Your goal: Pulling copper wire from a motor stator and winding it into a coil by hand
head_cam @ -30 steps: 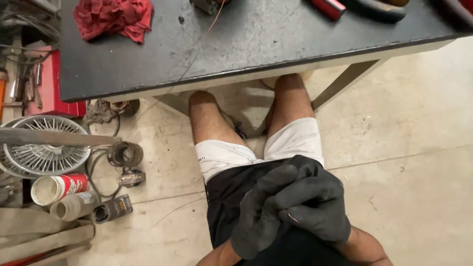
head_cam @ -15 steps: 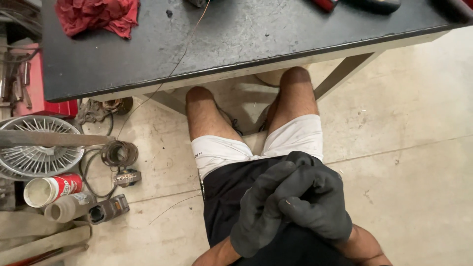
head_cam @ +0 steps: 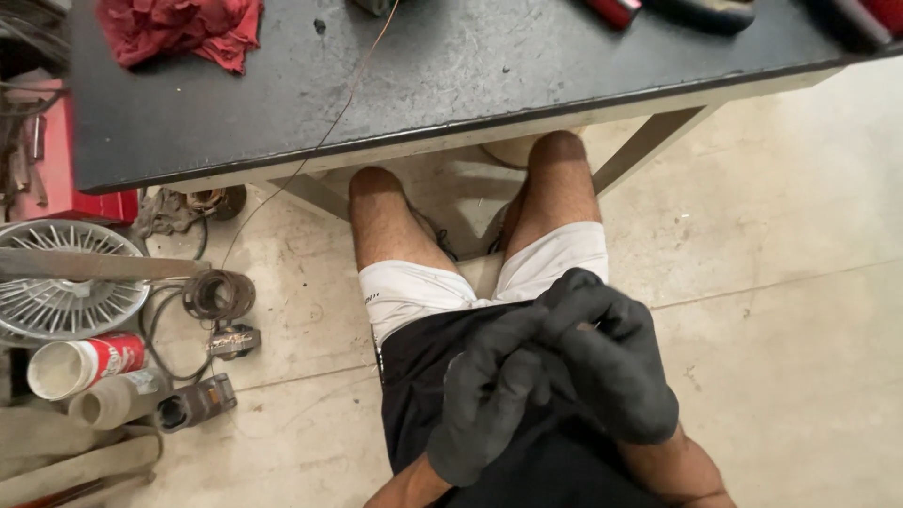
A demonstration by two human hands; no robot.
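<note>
Both my hands wear black gloves and meet over my lap, above the black cloth and white shorts (head_cam: 555,263). My left hand (head_cam: 484,400) points up and to the right with its fingers together. My right hand (head_cam: 611,372) wraps over those fingertips and grips them. I see nothing else in either hand. My bare knees reach under the edge of the dark worktable (head_cam: 451,85).
A red rag (head_cam: 179,33) lies on the table's far left, and a thin copper wire (head_cam: 320,141) trails off its edge towards the floor. On the concrete floor at left are a round wire grille (head_cam: 66,282), a wire coil (head_cam: 218,294), a red and white can (head_cam: 80,364) and small parts.
My hands stay clasped and sit slightly further right and lower in view. The right hand's fingers have closed a little tighter over the left fingertips.
</note>
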